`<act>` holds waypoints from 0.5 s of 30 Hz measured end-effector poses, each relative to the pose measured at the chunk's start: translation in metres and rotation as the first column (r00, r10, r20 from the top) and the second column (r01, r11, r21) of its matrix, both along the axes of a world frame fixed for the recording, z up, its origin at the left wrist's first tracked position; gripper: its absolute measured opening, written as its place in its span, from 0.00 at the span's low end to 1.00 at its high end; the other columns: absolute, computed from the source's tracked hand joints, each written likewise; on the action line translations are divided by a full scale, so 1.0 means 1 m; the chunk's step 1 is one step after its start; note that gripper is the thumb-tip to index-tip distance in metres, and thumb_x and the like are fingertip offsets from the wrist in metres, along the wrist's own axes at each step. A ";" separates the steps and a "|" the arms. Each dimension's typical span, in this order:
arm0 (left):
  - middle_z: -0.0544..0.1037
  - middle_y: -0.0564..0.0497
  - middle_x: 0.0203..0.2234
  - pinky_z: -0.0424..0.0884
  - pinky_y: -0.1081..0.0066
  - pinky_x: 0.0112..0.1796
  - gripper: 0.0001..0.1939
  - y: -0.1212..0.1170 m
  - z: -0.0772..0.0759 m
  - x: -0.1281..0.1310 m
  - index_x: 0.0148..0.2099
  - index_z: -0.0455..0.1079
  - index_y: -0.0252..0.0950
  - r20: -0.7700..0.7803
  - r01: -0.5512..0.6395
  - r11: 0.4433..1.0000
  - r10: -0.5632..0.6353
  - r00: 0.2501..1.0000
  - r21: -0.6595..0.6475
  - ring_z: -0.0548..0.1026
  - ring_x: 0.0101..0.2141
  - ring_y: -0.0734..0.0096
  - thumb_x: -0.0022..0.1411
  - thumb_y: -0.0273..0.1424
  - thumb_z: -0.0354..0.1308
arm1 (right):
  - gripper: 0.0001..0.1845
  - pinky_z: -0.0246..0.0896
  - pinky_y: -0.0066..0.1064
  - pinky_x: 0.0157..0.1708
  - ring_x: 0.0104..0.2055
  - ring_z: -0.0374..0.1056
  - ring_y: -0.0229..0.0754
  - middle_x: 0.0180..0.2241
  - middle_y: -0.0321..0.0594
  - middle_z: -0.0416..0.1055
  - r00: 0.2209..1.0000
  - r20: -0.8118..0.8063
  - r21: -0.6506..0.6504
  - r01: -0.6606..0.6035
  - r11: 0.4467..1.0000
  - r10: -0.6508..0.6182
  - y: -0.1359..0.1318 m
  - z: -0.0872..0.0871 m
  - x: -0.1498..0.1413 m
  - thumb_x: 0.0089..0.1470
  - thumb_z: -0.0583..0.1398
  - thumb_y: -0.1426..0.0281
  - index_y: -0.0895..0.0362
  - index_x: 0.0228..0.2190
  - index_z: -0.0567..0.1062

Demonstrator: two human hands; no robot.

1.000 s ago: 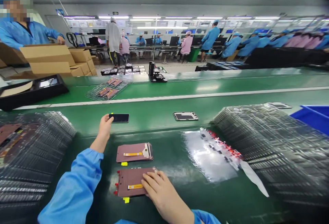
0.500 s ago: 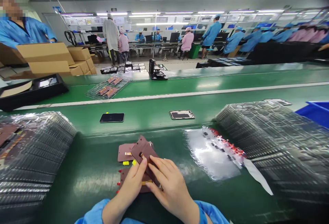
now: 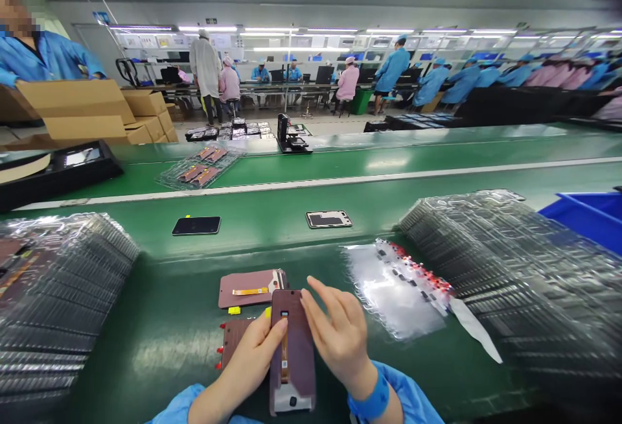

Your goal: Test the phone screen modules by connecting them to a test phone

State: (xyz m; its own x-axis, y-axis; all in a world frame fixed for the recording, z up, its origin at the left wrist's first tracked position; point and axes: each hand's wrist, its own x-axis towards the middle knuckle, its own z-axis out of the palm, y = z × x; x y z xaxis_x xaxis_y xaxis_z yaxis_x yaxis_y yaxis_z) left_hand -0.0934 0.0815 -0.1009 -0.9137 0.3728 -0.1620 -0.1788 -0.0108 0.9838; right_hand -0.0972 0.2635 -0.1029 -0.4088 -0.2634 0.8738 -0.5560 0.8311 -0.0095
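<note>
Green bench (image 3: 150, 320) below, brown panel's (image 3: 302, 346) L edge sits in L hand (image 3: 250, 356) grip.

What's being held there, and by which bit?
A brown panel, held by its left edge in the left hand. The right hand's fingertips are at its top right corner.

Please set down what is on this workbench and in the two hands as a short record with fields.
left hand: grips brown panel with an orange ribbon strip
right hand: fingers spread, fingertips at the panel's upper right edge
under and behind the hands: red-tabbed panel, partly hidden; another ribboned panel
farther back: dark-screened device on the left, pale-rimmed frame on the right
right of the hands: clear film sheets
sides: left tray stack, right tray stack
</note>
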 end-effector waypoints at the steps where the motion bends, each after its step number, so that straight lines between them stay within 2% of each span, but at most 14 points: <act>1: 0.78 0.47 0.40 0.68 0.63 0.50 0.27 0.000 -0.003 -0.003 0.53 0.71 0.35 -0.018 -0.038 0.999 0.038 0.999 -0.006 0.73 0.41 0.61 0.63 0.51 0.55 | 0.16 0.65 0.41 0.44 0.46 0.69 0.47 0.48 0.51 0.76 0.997 0.025 0.017 -0.071 0.997 0.070 -0.004 0.002 0.005 0.56 0.61 0.82 0.60 0.45 0.75; 3: 0.78 0.46 0.41 0.66 0.63 0.52 0.26 -0.001 -0.007 -0.008 0.51 0.71 0.34 -0.062 -0.099 0.994 0.096 0.993 -0.046 0.73 0.44 0.59 0.64 0.50 0.54 | 0.12 0.64 0.40 0.44 0.45 0.69 0.44 0.46 0.47 0.77 0.954 0.137 -0.065 -0.259 0.964 0.266 -0.010 0.008 0.014 0.58 0.58 0.81 0.58 0.42 0.74; 5: 0.77 0.46 0.43 0.65 0.63 0.53 0.24 -0.002 -0.007 -0.012 0.50 0.71 0.34 -0.091 -0.069 0.993 0.060 0.994 -0.100 0.72 0.46 0.58 0.65 0.48 0.53 | 0.09 0.66 0.39 0.46 0.47 0.69 0.43 0.46 0.45 0.75 0.877 0.241 -0.254 -0.356 0.899 0.415 -0.013 0.014 0.017 0.60 0.56 0.79 0.56 0.38 0.74; 7: 0.77 0.46 0.42 0.66 0.64 0.51 0.22 -0.002 -0.002 -0.011 0.48 0.71 0.34 -0.091 0.040 0.987 -0.055 0.994 -0.158 0.72 0.45 0.59 0.65 0.46 0.51 | 0.07 0.68 0.36 0.47 0.49 0.70 0.42 0.47 0.44 0.74 0.824 0.331 -0.443 -0.296 0.846 0.461 -0.011 0.016 0.012 0.61 0.57 0.76 0.54 0.36 0.74; 9: 0.77 0.48 0.39 0.67 0.65 0.50 0.18 -0.002 0.006 -0.008 0.44 0.70 0.34 -0.086 0.149 0.966 -0.171 0.982 -0.212 0.72 0.43 0.60 0.66 0.44 0.50 | 0.04 0.69 0.34 0.47 0.49 0.70 0.42 0.49 0.44 0.72 0.774 0.436 -0.562 -0.165 0.811 0.460 -0.005 0.015 0.000 0.59 0.60 0.73 0.54 0.33 0.75; 11: 0.76 0.49 0.36 0.67 0.66 0.47 0.16 -0.001 0.015 -0.003 0.40 0.69 0.34 -0.080 0.211 0.941 -0.239 0.968 -0.267 0.72 0.42 0.61 0.67 0.42 0.48 | 0.01 0.70 0.31 0.43 0.46 0.72 0.42 0.46 0.43 0.73 0.704 0.526 -0.601 -0.089 0.794 0.477 0.003 0.013 -0.012 0.57 0.63 0.71 0.55 0.32 0.75; 12: 0.76 0.49 0.37 0.67 0.67 0.46 0.16 -0.002 0.018 -0.002 0.40 0.69 0.34 -0.084 0.232 0.929 -0.266 0.960 -0.290 0.72 0.42 0.62 0.68 0.41 0.48 | 0.00 0.70 0.30 0.41 0.43 0.72 0.40 0.43 0.42 0.73 0.665 0.559 -0.597 -0.091 0.797 0.495 0.006 0.012 -0.017 0.57 0.63 0.72 0.55 0.34 0.75; 14: 0.77 0.49 0.39 0.66 0.67 0.46 0.16 -0.003 0.021 0.000 0.44 0.70 0.34 -0.103 0.266 0.907 -0.314 0.944 -0.327 0.73 0.43 0.62 0.69 0.40 0.47 | 0.03 0.69 0.28 0.36 0.37 0.71 0.38 0.35 0.38 0.72 0.638 0.568 -0.552 -0.174 0.815 0.520 0.010 0.013 -0.021 0.58 0.62 0.73 0.54 0.36 0.76; 15: 0.77 0.49 0.41 0.66 0.68 0.46 0.16 -0.003 0.020 0.000 0.46 0.70 0.35 -0.115 0.278 0.898 -0.333 0.936 -0.340 0.73 0.43 0.62 0.69 0.40 0.47 | 0.05 0.67 0.28 0.33 0.34 0.69 0.37 0.31 0.37 0.71 0.671 0.533 -0.507 -0.234 0.830 0.515 0.011 0.014 -0.021 0.59 0.61 0.73 0.54 0.37 0.77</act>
